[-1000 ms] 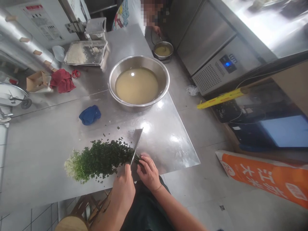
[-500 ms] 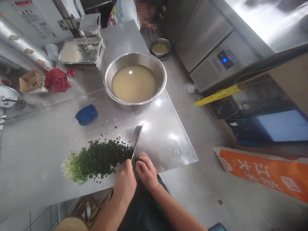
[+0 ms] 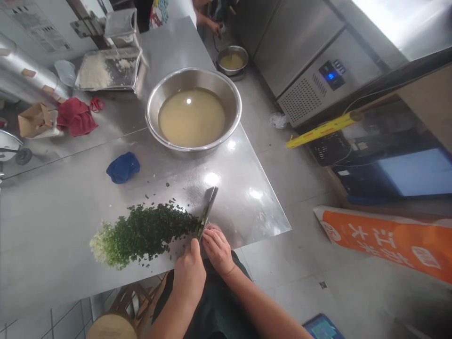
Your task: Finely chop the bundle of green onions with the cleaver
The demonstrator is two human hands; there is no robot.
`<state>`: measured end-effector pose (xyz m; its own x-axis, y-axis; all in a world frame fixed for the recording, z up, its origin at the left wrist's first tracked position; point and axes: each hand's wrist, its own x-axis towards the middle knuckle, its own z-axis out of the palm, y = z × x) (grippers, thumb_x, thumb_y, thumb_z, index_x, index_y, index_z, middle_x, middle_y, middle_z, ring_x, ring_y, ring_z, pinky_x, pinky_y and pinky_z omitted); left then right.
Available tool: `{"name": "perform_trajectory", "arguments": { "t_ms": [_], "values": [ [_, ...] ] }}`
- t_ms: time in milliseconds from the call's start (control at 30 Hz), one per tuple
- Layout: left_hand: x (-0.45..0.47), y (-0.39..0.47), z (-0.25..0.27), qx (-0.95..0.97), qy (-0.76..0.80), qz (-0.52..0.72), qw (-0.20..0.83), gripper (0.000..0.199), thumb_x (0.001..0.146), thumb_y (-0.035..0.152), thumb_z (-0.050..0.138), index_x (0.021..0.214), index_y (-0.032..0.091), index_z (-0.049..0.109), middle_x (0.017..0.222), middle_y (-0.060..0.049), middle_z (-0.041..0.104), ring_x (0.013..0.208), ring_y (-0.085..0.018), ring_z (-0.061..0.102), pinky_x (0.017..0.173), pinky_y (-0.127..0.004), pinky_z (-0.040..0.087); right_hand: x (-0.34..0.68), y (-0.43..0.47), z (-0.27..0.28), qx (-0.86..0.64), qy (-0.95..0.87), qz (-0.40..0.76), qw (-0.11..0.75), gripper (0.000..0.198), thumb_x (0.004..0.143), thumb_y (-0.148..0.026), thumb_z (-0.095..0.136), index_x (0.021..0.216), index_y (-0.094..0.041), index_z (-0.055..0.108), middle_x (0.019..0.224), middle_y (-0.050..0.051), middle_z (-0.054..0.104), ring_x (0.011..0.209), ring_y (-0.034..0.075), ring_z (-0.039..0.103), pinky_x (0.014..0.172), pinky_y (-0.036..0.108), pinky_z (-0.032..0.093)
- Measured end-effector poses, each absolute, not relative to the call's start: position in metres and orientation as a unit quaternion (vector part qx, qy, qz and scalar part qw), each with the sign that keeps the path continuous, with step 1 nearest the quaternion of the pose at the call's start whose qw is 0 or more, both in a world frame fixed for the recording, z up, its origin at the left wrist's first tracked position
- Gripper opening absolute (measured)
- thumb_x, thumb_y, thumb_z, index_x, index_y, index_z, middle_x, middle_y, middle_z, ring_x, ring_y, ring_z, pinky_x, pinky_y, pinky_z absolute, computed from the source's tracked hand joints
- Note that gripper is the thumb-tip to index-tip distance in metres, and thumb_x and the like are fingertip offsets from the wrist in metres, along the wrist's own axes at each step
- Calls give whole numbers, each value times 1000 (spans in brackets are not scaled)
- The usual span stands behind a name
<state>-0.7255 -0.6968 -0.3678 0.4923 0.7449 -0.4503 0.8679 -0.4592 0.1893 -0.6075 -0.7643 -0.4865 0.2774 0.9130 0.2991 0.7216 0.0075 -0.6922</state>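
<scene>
My left hand [image 3: 190, 268] is wrapped round the handle of a kitchen knife [image 3: 209, 209], its blade tilted over the metal table's surface. Bits of green cling to the blade. Close against the blade's right side, my right hand [image 3: 217, 249] has its fingers bunched together on the short end of the scallions, which is mostly hidden. To the left of the knife, a long heap of chopped scallions [image 3: 151, 233] runs from dark green to pale white at its far left end, with loose bits scattered round it.
A large steel basin [image 3: 150, 120] of cloudy yellowish liquid stands behind the knife. A blue cloth [image 3: 123, 167], a red cloth [image 3: 76, 117] and a tray [image 3: 136, 80] of white powder lie leftward. The table's edge [image 3: 268, 175] is at right. Another person's hand [image 3: 213, 27] is near a floor pot [image 3: 232, 70].
The knife has shifted slightly right and its blade leans over more, showing its side. My right hand's fingers have drawn together, covering the scallion end. The view has moved slightly.
</scene>
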Motion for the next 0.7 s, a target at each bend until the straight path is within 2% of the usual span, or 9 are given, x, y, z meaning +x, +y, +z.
{"name": "perform_trajectory", "arguments": {
  "t_ms": [133, 267, 500, 700],
  "values": [
    [-721, -672, -354, 830, 480, -146, 243, 15, 105, 13, 32, 113, 19, 44, 81, -3, 71, 75, -23, 74, 56, -32, 41, -608, -767, -474, -710, -571, 105, 398, 41, 87, -7, 71, 126, -17, 64, 121, 11, 71, 118, 24, 65, 106, 45, 60],
    [-740, -677, -343, 828, 471, -153, 263, 17, 106, 13, 28, 110, 22, 41, 82, -2, 71, 74, -22, 74, 56, -32, 40, -610, -771, -468, -724, -561, 103, 388, 43, 85, -16, 77, 126, -14, 63, 125, 15, 68, 124, 28, 62, 107, 50, 59],
    [-753, -697, -341, 818, 479, -186, 257, 18, 107, 15, 28, 118, 22, 41, 78, -2, 71, 69, -23, 73, 52, -33, 37, -608, -769, -474, -712, -595, 93, 362, 38, 89, -2, 68, 124, -15, 64, 115, 9, 73, 111, 21, 67, 107, 44, 59],
    [-756, -702, -336, 835, 458, -177, 247, 21, 104, 8, 31, 114, 23, 42, 84, -1, 72, 76, -20, 75, 57, -30, 43, -609, -770, -469, -717, -567, 86, 397, 39, 86, -6, 74, 122, -15, 65, 118, 10, 72, 115, 23, 66, 104, 44, 61]
  ]
}}
